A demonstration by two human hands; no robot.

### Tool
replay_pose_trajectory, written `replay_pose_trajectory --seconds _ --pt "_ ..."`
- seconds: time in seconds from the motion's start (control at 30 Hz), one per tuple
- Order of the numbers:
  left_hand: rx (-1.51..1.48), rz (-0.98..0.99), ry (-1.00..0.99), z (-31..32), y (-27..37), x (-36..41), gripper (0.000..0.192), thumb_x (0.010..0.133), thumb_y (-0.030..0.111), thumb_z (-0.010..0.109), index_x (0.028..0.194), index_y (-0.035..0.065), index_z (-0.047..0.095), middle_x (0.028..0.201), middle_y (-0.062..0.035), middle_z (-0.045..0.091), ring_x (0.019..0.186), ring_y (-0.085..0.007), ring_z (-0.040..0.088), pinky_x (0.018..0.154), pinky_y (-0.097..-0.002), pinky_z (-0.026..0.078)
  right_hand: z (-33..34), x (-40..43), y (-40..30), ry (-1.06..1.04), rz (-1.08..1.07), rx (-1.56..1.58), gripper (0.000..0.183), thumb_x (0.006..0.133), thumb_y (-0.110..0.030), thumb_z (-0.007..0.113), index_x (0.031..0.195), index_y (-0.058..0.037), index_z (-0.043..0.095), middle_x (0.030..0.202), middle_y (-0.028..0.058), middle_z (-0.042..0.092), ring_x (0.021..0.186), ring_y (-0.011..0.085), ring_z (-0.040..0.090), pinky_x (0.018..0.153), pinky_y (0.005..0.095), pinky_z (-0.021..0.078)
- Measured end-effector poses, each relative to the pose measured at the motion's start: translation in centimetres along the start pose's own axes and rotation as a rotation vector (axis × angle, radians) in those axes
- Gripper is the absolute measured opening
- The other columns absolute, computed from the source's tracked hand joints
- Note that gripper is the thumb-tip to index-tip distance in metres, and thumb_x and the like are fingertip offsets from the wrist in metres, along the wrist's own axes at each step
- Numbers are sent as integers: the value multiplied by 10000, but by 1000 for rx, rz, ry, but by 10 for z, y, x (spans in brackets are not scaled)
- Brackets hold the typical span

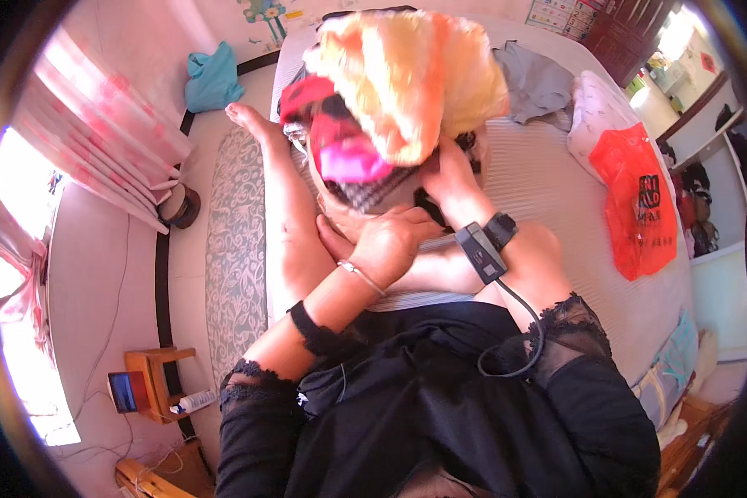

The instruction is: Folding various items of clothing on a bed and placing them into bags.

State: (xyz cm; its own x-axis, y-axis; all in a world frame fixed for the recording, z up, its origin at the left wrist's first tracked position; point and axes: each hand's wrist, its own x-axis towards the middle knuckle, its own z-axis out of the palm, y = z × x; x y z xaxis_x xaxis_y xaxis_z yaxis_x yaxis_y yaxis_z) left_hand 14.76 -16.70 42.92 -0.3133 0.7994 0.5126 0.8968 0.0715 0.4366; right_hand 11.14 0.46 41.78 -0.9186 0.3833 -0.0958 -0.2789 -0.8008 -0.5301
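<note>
A heap of clothes lies before me on the bed between my legs. On top, a yellow-and-orange cloth [411, 81] is raised and blurred by motion. Beneath it show a red garment [330, 134], a bright pink cloth [353, 163] and a checked cloth [373, 188]. My right hand [443, 171] touches the lower edge of the yellow cloth, which hides its fingers. Below the heap, my left hand [393, 239] is bent at a tan edge [342, 221], perhaps a bag or basket rim; I cannot tell whether it grips it.
The striped bed sheet [529, 187] spreads around me. A grey garment [532, 81] and an orange plastic bag [638, 205] bearing writing lie to the right. On the left are a patterned mat [239, 249], a teal bag [213, 78] and a wooden stool [155, 383].
</note>
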Motion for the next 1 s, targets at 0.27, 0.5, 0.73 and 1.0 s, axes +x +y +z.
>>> replay_pose_trajectory --seconds 0.27,0.5,0.73,1.0 --pt "507 -311 -463 3 -26 -62 107 787 156 564 796 136 668 847 -34 634 927 -230 620 751 -376 525 -109 -61 24 134 204 -162 490 942 -133 569 1399 -69 406 1351 109 514 1246 258 498 1032 417 420" --pt "648 -198 -310 -43 -62 -62 88 774 159 565 746 162 648 807 7 618 955 -191 569 832 -403 418 -115 -64 23 187 161 -237 556 922 -138 606 1421 -62 371 1333 97 536 1220 270 513 1003 409 434" --pt "497 56 -356 -71 -19 -18 43 723 167 668 741 131 652 782 -16 626 919 -229 567 971 -439 383 -109 -47 47 221 38 -310 593 912 -123 632 1433 -27 366 1397 111 493 1254 240 485 1032 383 402" --pt "357 -138 -197 -77 13 30 317 737 160 675 1043 79 652 1015 -98 647 1027 -301 573 909 -435 443 -95 -58 -72 -345 472 -1143 559 880 -340 662 1310 -9 527 1170 145 648 945 259 657 835 367 516"
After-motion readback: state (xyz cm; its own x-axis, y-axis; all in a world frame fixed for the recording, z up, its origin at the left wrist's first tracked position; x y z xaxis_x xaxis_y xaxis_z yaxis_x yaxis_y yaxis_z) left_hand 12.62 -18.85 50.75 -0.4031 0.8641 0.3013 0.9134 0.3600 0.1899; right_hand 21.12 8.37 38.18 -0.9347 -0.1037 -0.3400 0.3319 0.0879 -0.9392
